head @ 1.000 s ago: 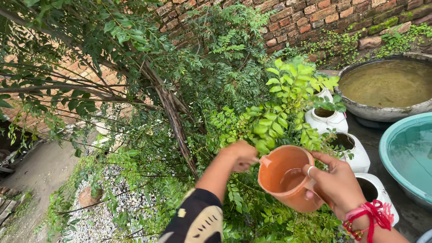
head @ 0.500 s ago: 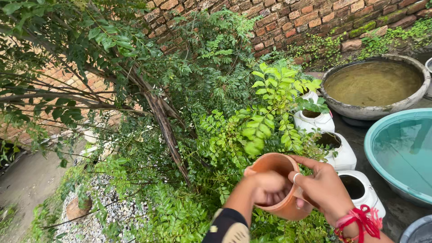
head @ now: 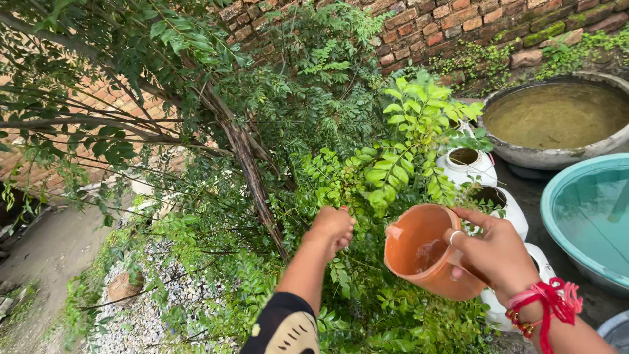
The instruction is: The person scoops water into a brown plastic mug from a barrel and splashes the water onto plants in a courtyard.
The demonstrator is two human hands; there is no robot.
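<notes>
three white pots, two basins

The orange cup looks like matt plastic, smooth, with a wet sheen inside. Near right, the red thread band is cloth, and the finger ring is shiny metal. The white pots look glazed and glossy. The far wall is rough brick, mossy in places. The grey basin looks coarse like cement; the teal tub looks like smooth plastic.

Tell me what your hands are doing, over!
Right hand grips orange plastic mug, a little water inside. Left hand closed, fingers curled, over leafy green branches. White pots beside mug; nothing blocking. Over.
</notes>
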